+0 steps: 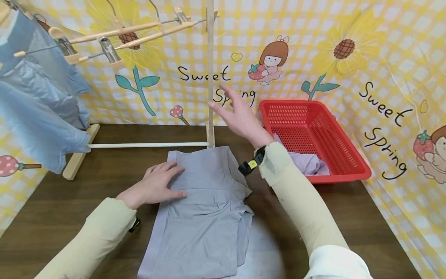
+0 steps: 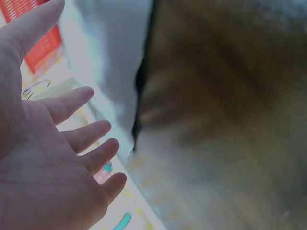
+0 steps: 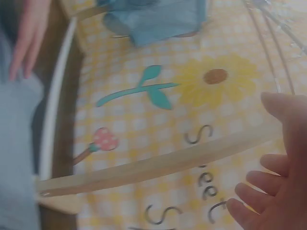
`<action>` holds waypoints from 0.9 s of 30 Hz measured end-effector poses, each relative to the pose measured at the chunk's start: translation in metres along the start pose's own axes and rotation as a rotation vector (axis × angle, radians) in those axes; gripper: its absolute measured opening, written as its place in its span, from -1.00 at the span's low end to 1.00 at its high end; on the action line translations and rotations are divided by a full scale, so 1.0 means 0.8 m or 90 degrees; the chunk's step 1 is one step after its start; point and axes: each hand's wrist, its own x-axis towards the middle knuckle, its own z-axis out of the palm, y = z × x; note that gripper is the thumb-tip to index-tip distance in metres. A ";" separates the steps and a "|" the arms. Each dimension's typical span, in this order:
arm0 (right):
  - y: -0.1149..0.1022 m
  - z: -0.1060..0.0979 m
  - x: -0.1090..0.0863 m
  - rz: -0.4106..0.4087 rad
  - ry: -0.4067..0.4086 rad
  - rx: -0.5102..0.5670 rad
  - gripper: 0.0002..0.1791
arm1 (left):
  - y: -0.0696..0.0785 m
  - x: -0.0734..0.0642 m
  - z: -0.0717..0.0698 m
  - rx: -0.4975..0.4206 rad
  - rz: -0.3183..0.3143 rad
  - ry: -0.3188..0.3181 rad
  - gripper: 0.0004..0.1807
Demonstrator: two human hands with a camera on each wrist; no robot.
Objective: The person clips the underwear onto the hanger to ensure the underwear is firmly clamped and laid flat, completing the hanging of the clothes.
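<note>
A grey-lilac pair of shorts (image 1: 202,217) lies spread on the dark wooden table, its waistband along the left side. Over its upper left edge is my left hand (image 1: 156,184), fingers spread and holding nothing; the left wrist view shows its bare palm (image 2: 43,153). My right hand (image 1: 240,118) is raised by the rack's wooden post (image 1: 210,69), fingers loosely extended, nothing in them. Two clip hangers (image 1: 139,40) hang on the rack to the left, their metal clips holding no cloth. Light blue garments (image 1: 38,93) hang farther left.
A red plastic basket (image 1: 348,155) stands at the right with a crumpled lilac cloth (image 1: 310,163) in it. The rack's white lower bar (image 1: 150,145) runs low across the back of the table. A yellow checked cloth (image 1: 299,23) covers the walls behind.
</note>
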 end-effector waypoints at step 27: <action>-0.035 0.011 0.073 -0.025 0.109 0.222 -0.53 | -0.004 -0.037 -0.086 -0.084 -0.045 0.160 0.13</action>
